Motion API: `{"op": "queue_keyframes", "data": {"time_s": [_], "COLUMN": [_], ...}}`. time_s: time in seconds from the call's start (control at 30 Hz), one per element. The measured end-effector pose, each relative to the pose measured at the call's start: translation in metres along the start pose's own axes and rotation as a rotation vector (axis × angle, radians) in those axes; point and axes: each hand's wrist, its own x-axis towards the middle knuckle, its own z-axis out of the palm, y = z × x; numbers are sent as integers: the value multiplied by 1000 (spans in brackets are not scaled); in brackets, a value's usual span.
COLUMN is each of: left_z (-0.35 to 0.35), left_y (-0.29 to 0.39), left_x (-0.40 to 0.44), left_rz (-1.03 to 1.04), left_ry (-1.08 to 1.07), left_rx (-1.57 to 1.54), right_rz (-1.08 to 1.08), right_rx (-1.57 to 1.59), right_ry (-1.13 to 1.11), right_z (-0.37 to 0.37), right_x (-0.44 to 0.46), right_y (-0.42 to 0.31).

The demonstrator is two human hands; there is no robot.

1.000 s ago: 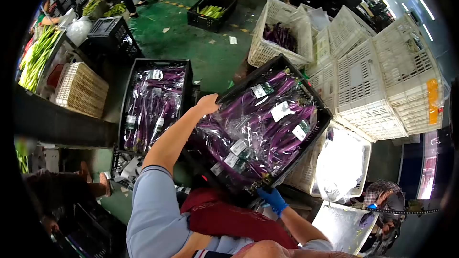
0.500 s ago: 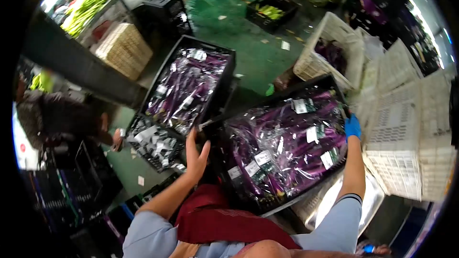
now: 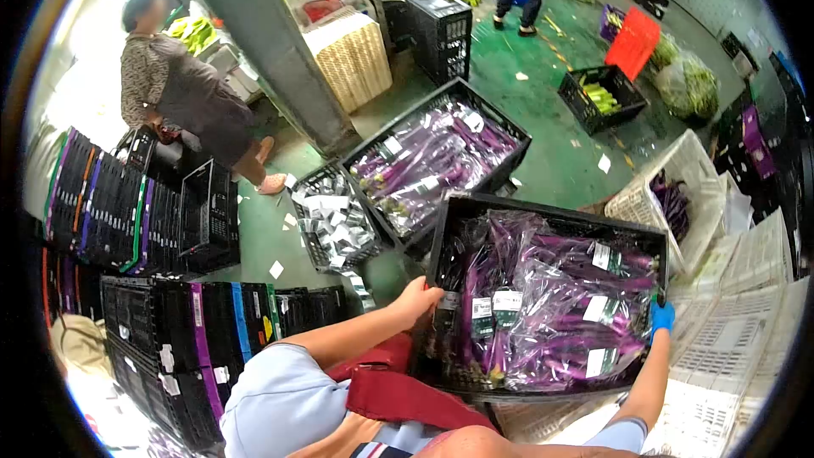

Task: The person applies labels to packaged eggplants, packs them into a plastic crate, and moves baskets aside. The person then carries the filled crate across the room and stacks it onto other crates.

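A grey pillar [image 3: 275,55] rises from the green floor [image 3: 551,161]; left of it stands a person in a dark apron [image 3: 199,102]. Folded black crates [image 3: 97,199] are packed upright at left. At upper right, a red panel [image 3: 633,41] stands by a low crate [image 3: 585,113] holding green stalks [image 3: 600,98], near bagged leafy greens [image 3: 691,87].

Eggplants [image 3: 555,254]: purple, w/ wht/dk-grn labels. Crate [image 3: 551,392] is blk. R. glove [image 3: 663,317], 4 o'clock: blue. Apron [image 3: 411,396], 6 o'clock: maroon. Shirt [image 3: 275,390]: lt blue. Floor [image 3: 543,161]: grn. Upright panel [image 3: 634,42], 2 o'clock: red-orange. Co-worker's sleeve [image 3: 136,76], 10 o'clock: mottled.
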Motion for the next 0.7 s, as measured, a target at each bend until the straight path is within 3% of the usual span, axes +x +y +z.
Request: {"op": "queue_keyframes", "data": {"time_s": [0.03, 0.1, 0.17, 0.2, 0.27, 0.37, 0.43, 0.57, 0.63, 0.67, 0.7], "left_z": [-4, -27, -52, -62, -92, -142, -183, -266, -302, -325, -341], "left_y": [20, 47, 82, 93, 108, 112, 114, 115, 124, 118, 121], "left_x": [-4, 5, -1, -6, -11, 1, 15, 46, 50, 59, 62], "left_rz": [1, 94, 142, 149, 170, 120, 83, 39, 20, 2, 19], "left_ry": [23, 75, 88, 86, 62, 116, 133, 143, 166, 182, 222], "left_rx": [15, 25, 43, 21, 14, -43, -91, -131, -152, -193, -184], "right_rz": [106, 96, 146, 192, 87, 31, -140, 6, -209, -67, -84], "right_rx": [58, 49, 335, 393, 435, 585, 468, 493, 351, 498, 416], "right_ry": [-87, -80, -136, -169, -148, -224, -210, -357, -324, -433, -410], "right_z": [-16, -27, 0, -9, 4, -39, -33, -34, -3, 0, 13], "right_x": [-26, -63, -55, -68, -66, -125, -116, -135, -121, -127, -124], "right_y": [-29, -76, -52, -74, -84, -215, -248, -366, -391, -415, -434]}}
